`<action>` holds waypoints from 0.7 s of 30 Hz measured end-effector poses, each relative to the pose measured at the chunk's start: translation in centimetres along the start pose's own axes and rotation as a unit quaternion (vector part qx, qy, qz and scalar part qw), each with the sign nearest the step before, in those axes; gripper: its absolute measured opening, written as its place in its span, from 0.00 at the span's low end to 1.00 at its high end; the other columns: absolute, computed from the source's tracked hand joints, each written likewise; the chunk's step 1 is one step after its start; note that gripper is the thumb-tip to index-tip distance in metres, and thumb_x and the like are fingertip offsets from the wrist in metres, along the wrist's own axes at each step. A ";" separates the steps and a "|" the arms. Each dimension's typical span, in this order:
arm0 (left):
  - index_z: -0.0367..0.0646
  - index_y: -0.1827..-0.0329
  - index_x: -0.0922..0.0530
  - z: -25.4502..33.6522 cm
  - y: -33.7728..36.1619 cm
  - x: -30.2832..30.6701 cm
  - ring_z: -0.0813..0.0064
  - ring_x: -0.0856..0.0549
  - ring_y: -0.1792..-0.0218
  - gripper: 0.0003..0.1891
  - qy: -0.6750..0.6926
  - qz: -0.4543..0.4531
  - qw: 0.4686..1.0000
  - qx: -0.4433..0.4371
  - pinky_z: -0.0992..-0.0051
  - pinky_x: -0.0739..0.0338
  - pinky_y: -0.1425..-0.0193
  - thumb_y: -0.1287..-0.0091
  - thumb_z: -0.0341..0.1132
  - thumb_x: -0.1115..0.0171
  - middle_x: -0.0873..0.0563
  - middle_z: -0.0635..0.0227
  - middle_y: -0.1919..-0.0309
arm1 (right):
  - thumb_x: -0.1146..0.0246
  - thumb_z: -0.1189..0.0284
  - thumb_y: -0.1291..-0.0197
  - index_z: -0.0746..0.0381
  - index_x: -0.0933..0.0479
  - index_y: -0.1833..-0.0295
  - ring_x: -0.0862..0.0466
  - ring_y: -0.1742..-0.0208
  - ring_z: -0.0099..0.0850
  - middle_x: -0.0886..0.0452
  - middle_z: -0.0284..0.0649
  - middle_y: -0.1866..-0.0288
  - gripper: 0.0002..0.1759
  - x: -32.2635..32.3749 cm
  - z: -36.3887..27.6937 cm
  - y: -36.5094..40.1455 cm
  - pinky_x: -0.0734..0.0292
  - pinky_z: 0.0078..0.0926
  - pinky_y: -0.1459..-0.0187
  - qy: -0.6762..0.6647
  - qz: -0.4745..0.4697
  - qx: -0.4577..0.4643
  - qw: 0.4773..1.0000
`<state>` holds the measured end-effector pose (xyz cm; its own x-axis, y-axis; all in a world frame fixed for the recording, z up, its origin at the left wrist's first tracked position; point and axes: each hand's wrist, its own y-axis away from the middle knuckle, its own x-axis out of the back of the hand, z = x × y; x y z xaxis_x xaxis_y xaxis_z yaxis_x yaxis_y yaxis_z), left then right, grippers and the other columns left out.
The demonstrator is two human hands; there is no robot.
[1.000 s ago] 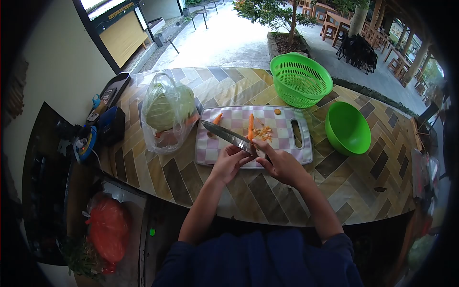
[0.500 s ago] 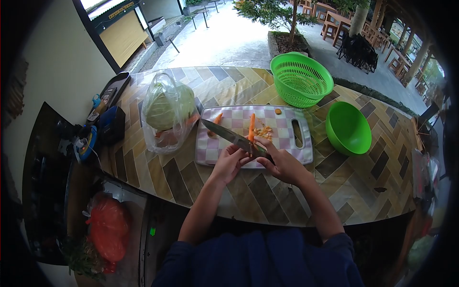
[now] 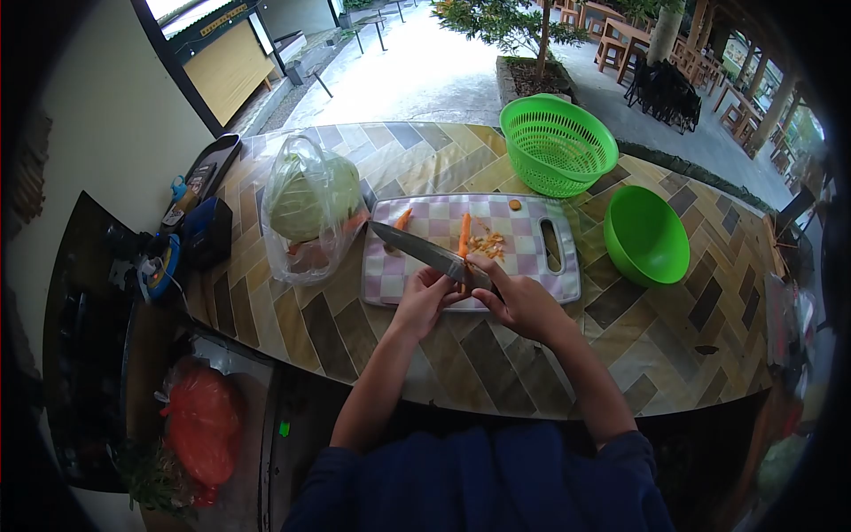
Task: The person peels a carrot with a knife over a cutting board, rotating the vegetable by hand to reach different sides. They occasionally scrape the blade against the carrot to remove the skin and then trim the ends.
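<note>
Over the near part of the checked cutting board (image 3: 532, 282), my right hand (image 3: 523, 308) grips a large knife (image 3: 417, 246) by its handle. The blade points up and to the left, crossing above an orange carrot (image 3: 465, 229). My left hand (image 3: 422, 304) is closed at the carrot's near end, close under the blade, its fingertips partly hidden. Orange and pale scraps (image 3: 487, 246) lie just right of the carrot. A second carrot piece (image 3: 404, 218) sits behind the blade, and a round carrot slice (image 3: 515, 205) near the board's far edge.
Left of the board stands a clear plastic bag (image 3: 301, 262) with a cabbage (image 3: 310, 199) and some orange pieces inside. A green colander (image 3: 567, 182) and a green bowl (image 3: 651, 244) are on the right. A red bag (image 3: 202, 417) lies lower left, below the tabletop (image 3: 496, 372).
The knife and both hands have shifted only slightly, with the blade a little further left. The carrot tip has moved slightly. The rest looks the same.
</note>
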<state>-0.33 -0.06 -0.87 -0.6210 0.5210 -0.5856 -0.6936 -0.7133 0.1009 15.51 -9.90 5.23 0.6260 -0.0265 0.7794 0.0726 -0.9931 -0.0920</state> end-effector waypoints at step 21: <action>0.35 0.53 0.26 0.5 0.2 -0.9 0.79 0.18 0.62 0.10 -0.045 -0.007 0.998 -0.031 0.76 0.18 0.56 0.34 0.29 0.48 0.19 0.66 0.61 | 0.49 0.59 0.37 0.51 0.46 0.36 0.23 0.76 0.52 0.27 0.52 0.83 0.26 -0.2 -0.3 -0.2 0.33 0.46 0.74 -0.014 0.043 0.008 0.999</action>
<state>-0.14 -0.45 0.08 -0.6429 0.5693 -0.5125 -0.6805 -0.7316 0.0410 15.13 -9.69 5.22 0.6516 -0.1075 0.7509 0.0309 -0.9853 -0.1678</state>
